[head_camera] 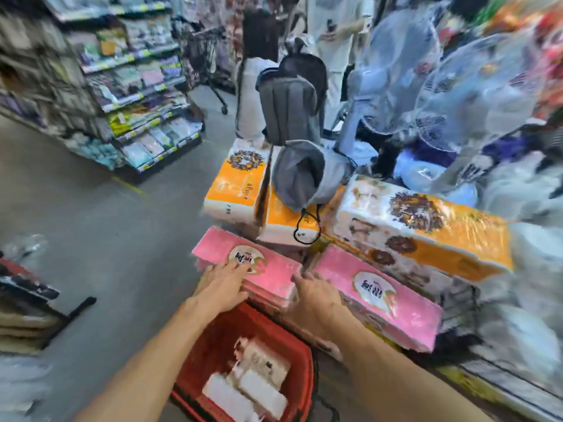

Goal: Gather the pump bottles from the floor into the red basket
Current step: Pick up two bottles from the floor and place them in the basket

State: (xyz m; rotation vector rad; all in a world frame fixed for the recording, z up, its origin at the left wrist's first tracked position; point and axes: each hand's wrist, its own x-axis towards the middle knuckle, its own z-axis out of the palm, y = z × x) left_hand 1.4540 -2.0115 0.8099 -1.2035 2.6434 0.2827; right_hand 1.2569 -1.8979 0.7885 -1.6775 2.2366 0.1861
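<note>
Basket: red plastic shopping basket [300,370], near centre on the grey floor [106,239].
Bottles: several whitish pump bottles [262,365] lie inside it, blurred.
Left hand [222,287]: flat, fingers straight, empty, over the left pink tissue pack [268,269].
Right hand [316,300]: fingers spread, holding nothing.
Progress: probably near the end, since no bottle shows on the visible floor.
</note>
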